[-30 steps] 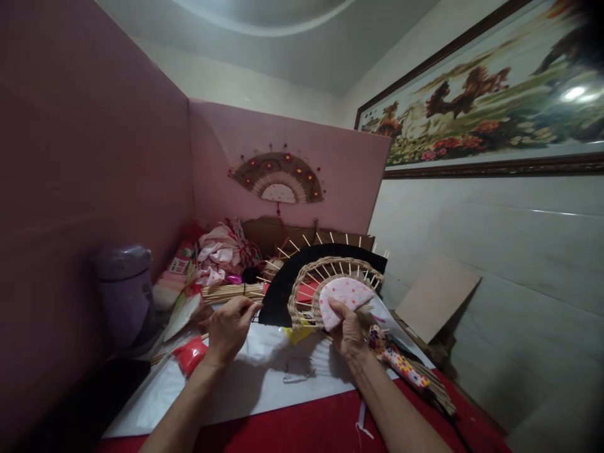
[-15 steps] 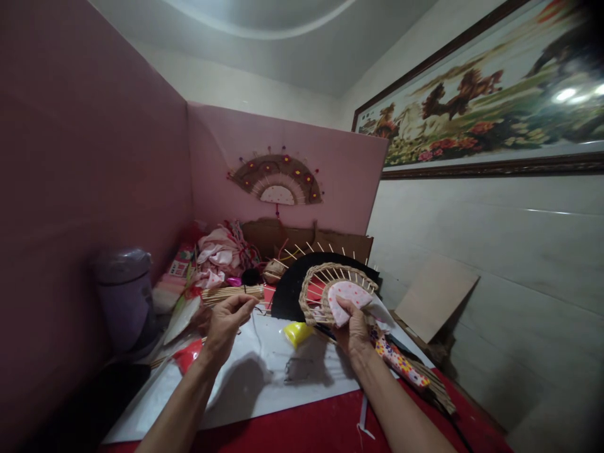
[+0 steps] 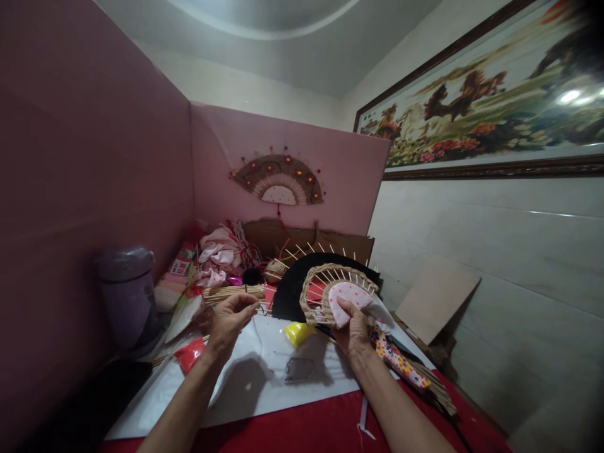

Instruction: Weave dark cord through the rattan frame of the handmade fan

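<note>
A hand fan [image 3: 350,296] with thin sticks, black cloth along its outer part, a braided straw band and a white base with pink dots is tilted in front of me. My right hand [image 3: 353,327] grips it at the dotted base, thumb on top. To the left of the fan, my left hand [image 3: 234,318] is closed in a pinch, raised above the white sheet [image 3: 283,399]. A thin dark strand shows near those fingertips; whether they hold it I cannot tell. Below the fan lies a yellow packet [image 3: 298,333], and a red packet [image 3: 189,355] is beside my left wrist.
A finished-looking fan [image 3: 279,179] hangs on the pink panel [image 3: 217,138]. Bundled sticks [image 3: 231,294], crumpled pink cloth [image 3: 221,248] and a lidded purple container [image 3: 127,308] stand behind and left. Flower-patterned cloth [image 3: 401,362] lies right, on the red table cover [image 3: 283,428].
Both hands and the fan stay almost in place. The whole view has shifted very slightly.
</note>
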A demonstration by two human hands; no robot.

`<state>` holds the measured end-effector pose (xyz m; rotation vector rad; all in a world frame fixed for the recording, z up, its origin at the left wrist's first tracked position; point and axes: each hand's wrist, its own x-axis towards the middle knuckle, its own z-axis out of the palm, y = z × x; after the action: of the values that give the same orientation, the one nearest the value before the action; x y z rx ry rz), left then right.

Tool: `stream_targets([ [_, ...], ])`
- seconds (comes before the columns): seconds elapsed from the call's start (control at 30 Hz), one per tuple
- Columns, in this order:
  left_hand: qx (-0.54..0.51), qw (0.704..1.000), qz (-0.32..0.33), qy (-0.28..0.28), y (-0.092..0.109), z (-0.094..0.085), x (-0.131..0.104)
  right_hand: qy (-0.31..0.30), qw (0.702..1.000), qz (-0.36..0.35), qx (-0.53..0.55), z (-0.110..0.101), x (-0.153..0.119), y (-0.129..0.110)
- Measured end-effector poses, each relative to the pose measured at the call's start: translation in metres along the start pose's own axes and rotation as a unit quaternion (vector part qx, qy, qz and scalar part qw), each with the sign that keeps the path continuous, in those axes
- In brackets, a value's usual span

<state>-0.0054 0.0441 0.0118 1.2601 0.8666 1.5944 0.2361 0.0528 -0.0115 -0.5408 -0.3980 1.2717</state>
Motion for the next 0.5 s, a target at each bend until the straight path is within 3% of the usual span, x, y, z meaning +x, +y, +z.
stream_targets([
  [0.13, 0.002, 1.0, -0.001, 0.009, 0.0, 0.0, 0.0, 0.01, 1.0, 0.006, 0.011, -0.001, 0.0, -0.001],
  [0.27, -0.006, 0.999, -0.032, -0.02, -0.002, 0.003, -0.002, 0.022, 1.0, 0.013, 0.014, 0.002, -0.003, -0.003],
  [0.5, 0.026, 0.997, -0.062, -0.039, -0.007, 0.016, -0.006, -0.004, 1.0, 0.011, 0.012, 0.004, -0.006, 0.002],
])
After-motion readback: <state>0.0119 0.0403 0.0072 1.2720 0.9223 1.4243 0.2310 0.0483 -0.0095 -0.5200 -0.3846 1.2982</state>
